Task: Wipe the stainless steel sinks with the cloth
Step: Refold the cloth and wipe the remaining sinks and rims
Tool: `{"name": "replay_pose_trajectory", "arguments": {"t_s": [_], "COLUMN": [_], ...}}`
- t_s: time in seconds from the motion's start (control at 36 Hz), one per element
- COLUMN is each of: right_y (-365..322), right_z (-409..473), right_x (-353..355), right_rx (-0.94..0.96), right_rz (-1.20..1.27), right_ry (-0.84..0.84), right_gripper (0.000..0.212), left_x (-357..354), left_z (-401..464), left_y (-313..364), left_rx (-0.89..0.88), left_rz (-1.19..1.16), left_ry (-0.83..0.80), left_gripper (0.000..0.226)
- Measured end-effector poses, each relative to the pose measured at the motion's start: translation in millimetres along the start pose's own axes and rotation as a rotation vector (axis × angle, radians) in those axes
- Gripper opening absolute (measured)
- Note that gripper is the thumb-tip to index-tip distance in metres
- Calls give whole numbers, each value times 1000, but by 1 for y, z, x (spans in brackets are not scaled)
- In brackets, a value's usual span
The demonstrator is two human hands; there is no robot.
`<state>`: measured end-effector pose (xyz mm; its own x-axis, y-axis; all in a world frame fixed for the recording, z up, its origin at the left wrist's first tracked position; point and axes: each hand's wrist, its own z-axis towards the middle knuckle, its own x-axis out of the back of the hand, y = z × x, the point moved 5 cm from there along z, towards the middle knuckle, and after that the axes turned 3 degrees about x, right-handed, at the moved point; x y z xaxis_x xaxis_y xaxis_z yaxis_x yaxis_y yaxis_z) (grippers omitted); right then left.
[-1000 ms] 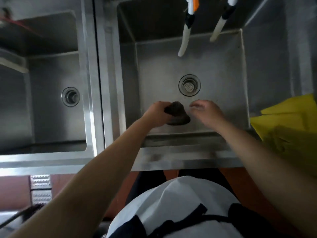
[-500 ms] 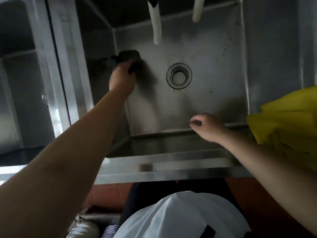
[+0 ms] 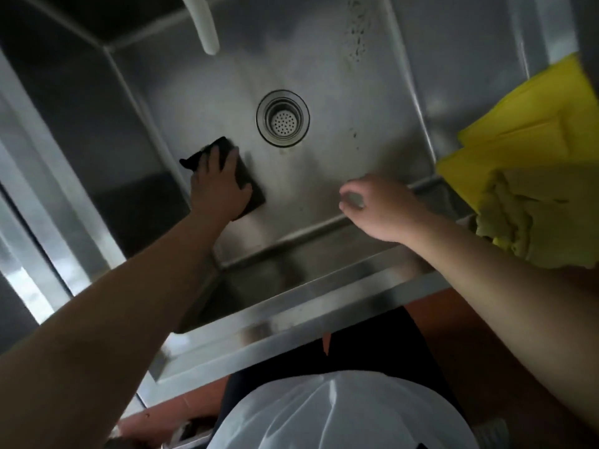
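A deep stainless steel sink [image 3: 372,134] fills the view, with a round strainer drain [image 3: 282,118] in the middle of its floor. My left hand [image 3: 218,186] presses a dark cloth [image 3: 249,186] flat on the sink floor, left of the drain, near the left wall; its fingers lie spread over the cloth. My right hand [image 3: 376,205] hovers over the front part of the basin, right of the cloth, fingers loosely curled and holding nothing.
A white faucet hose [image 3: 204,24] hangs above the back of the sink. Yellow cloths [image 3: 531,170] lie piled on the counter at the right. The sink's front rim [image 3: 324,315] runs across below my arms; a second basin lies beyond the left divider [image 3: 55,176].
My left hand has slid the dark cloth from the back left corner down toward the front, beside the drain. My right hand has stayed near the front wall. The camera has tilted.
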<state>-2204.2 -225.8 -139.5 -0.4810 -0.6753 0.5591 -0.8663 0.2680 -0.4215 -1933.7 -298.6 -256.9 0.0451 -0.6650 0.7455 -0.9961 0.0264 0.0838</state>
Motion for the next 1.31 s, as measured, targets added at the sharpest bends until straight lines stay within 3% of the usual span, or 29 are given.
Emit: {"name": "replay_pose_trajectory", "arguments": {"t_s": [0.06,0.19,0.36,0.42,0.56,0.75,0.94,1.14,1.31], "right_y": [4,31,35,35,34,34,33,33,33], "right_z": [-10,-38,-45,-46,-48,-48,-47,-48,-47], "right_x": [5,7,10,10,13,12,9,10,10], "right_rx": [3,34,162,158,125,117,118,68,62], "right_rz": [-170,-416,-343,-296,-280,-257,-246,-208,-196], "right_ry": [19,119,316,316,299,274,258,248,234], "right_gripper": [43,67,55,54,51,50,49,41,39], "left_x": [-7,-35,-61,-71,-112,-112,-81,-76,-73], "left_z": [7,22,18,8,-37,-27,27,48,64], "left_y": [-1,-17,-27,-33,-45,-27,74,196,249], "left_rx": [-94,-134,-194,-231,-521,-585,-295,-782,-924], "left_rz": [56,109,210,245,361,360,129,272,370], "left_ry": [12,104,226,213,70,82,305,272,204], "left_gripper": [84,75,75,76,81,71,73,73,73]}}
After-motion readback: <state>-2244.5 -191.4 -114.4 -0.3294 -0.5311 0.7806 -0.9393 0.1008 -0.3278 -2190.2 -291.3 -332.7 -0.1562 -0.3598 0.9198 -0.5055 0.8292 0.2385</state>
